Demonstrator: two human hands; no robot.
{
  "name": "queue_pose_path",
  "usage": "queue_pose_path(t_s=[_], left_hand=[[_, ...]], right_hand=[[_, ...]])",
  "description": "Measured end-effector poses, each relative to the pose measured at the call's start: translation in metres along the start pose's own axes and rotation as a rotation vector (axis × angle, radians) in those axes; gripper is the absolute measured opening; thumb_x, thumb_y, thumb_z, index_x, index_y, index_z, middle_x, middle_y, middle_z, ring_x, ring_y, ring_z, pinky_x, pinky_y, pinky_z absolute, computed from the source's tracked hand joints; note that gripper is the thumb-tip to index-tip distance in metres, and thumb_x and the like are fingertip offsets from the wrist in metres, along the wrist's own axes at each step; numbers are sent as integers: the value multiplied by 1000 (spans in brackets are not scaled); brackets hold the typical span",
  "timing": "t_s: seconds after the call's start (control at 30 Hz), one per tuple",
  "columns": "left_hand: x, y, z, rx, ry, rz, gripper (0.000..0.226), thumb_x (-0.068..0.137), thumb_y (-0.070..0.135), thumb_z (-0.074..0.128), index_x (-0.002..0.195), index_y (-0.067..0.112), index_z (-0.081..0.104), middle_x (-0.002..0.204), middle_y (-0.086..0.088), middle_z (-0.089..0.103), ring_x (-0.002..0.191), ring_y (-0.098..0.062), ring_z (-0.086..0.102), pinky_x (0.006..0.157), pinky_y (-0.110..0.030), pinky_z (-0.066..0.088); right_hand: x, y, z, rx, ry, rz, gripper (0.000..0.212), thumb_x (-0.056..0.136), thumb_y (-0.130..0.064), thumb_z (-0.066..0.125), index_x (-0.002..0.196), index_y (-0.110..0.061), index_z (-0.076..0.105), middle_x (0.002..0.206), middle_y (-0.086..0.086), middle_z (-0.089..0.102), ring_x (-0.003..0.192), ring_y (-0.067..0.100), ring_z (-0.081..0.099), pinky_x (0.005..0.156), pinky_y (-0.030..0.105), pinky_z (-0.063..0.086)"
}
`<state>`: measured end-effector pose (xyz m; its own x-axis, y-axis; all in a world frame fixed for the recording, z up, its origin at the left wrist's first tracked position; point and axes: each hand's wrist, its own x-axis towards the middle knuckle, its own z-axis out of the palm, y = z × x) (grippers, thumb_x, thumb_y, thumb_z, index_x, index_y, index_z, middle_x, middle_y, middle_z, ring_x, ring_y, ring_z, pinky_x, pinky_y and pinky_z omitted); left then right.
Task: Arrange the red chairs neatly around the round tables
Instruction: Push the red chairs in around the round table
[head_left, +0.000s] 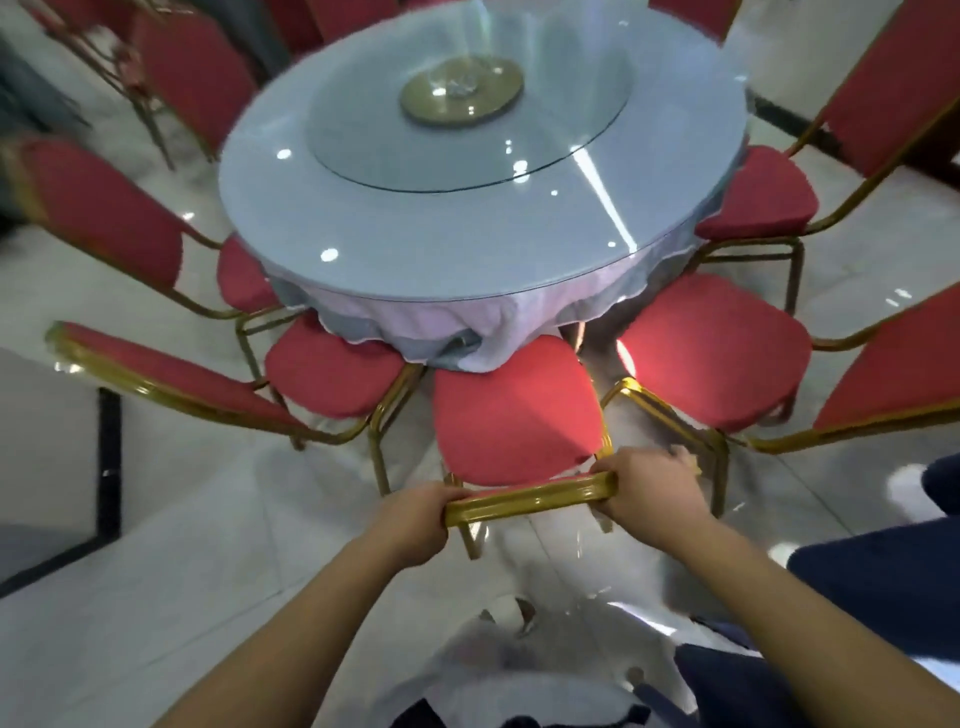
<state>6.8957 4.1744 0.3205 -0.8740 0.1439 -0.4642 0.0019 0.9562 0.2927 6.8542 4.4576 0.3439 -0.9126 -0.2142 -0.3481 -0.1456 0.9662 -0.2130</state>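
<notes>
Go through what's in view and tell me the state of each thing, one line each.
Left hand: closed on the held chair's gold top rail.
Right hand: closed on the same rail.
Held chair: upright, seat front tucked under the tablecloth.
Chair to its left: upright, seat partly under the cloth.
Chair to its right: upright, seat mostly clear of the table.
Round table: glass-topped, covered by a cloth.
Turntable: sits mid-table.

A round glass turntable (467, 124) with a gold-coloured hub (461, 96) at its middle, seen from above. Beneath the turntable a pale cloth (415, 332) hangs in folds. Around and below it spreads a glossy white tiled floor (171, 545), crossed by a black inlaid strip (109, 441) to the turntable's lower left.
</notes>
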Motion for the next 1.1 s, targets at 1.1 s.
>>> queue_pose_path(t_s=[1.1], left_hand=[[90, 41, -34, -109, 83, 86, 22, 80, 6, 55, 97, 18, 64, 101, -9, 67, 93, -34, 64, 75, -39, 50]], right_hand=[[81, 45, -61, -10, -118, 159, 27, 85, -19, 72, 109, -31, 72, 134, 0, 58, 126, 29, 48, 106, 49, 38]])
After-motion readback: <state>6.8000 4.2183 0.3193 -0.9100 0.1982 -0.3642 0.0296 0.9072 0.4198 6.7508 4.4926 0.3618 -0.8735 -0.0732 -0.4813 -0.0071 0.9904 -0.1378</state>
